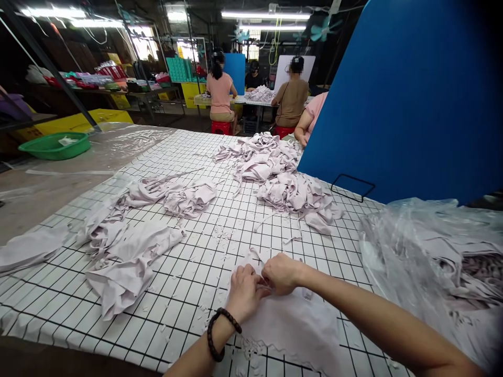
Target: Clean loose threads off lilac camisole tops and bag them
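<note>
A pale lilac cloth piece (291,324) lies on the grid-patterned table cover (196,262) at the near edge. My left hand (244,293), with a dark beaded bracelet at the wrist, presses and grips its upper left part with bent fingers. Touching it on the right, my right hand (281,273) is closed in a pinch on the same cloth. A thin strip of fabric sticks up just beyond my fingers. Whether a small tool is between the fingers cannot be made out. Small white scraps are scattered around the cloth.
Crumpled lilac cloth heaps lie at the left (121,251) and beyond my hands (294,193). A clear plastic bag (396,251) of cloth stands right, under a tall blue panel (408,104). A green basin (55,146) is far left. Several people sit farther back.
</note>
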Available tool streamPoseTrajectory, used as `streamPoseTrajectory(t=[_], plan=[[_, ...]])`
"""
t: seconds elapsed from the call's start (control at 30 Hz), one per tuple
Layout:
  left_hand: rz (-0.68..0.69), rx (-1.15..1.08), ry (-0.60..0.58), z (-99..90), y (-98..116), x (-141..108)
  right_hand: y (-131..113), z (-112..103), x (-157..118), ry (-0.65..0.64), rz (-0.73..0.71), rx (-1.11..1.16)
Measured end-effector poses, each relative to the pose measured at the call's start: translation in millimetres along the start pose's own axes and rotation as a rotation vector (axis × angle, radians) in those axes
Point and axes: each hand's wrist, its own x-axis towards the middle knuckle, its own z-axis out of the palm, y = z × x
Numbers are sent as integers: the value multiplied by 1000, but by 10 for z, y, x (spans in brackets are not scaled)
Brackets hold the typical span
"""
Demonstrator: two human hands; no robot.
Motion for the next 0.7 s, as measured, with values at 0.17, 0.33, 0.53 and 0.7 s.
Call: streamPoseTrajectory(t=[0.17,0.33,0.53,0.7], plan=[[-2,13,-14,2,-4,14,-44,-20,49,-35,-10,-45],[-14,38,-14,5,-5,34,-105,-72,108,-45,-8,-96],[-12,13,-5,27,-32,36,-46,7,79,33,21,35],[-22,15,-2,48,-45,49,80,256,-3,150,130,357]])
